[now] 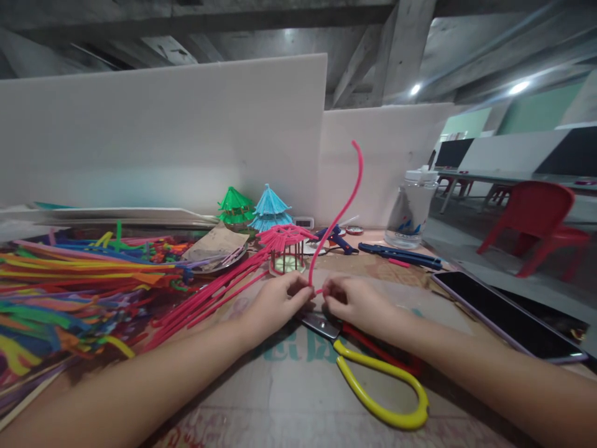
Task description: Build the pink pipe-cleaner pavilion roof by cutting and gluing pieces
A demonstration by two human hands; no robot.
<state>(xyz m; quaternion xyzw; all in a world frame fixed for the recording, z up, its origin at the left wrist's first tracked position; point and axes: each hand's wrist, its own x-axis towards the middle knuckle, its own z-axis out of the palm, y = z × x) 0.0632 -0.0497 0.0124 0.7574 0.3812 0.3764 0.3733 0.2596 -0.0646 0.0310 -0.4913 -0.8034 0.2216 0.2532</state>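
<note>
A pink pipe cleaner (pixel 347 205) rises in a curve from between my two hands. My left hand (pixel 284 298) pinches it near its lower end. Just to the right, my right hand (pixel 352 300) has its fingers closed on the short end of the same pipe cleaner. Below the hands lie scissors (pixel 382 386) with yellow handles, their blades partly under my fingers. Right behind my hands stands a small pavilion model (pixel 285 239) with a pink roof and thin brown posts. A bundle of pink pipe cleaners (pixel 209 298) lies to the left of it.
Piles of coloured pipe cleaners (pixel 69 305) cover the left side. Green (pixel 236 205) and blue (pixel 270 208) roofed models stand behind, near a blue glue gun (pixel 342 239). To the right are a clear bottle (pixel 410 208), dark blue pliers-like tool (pixel 401 254) and a phone (pixel 504 314).
</note>
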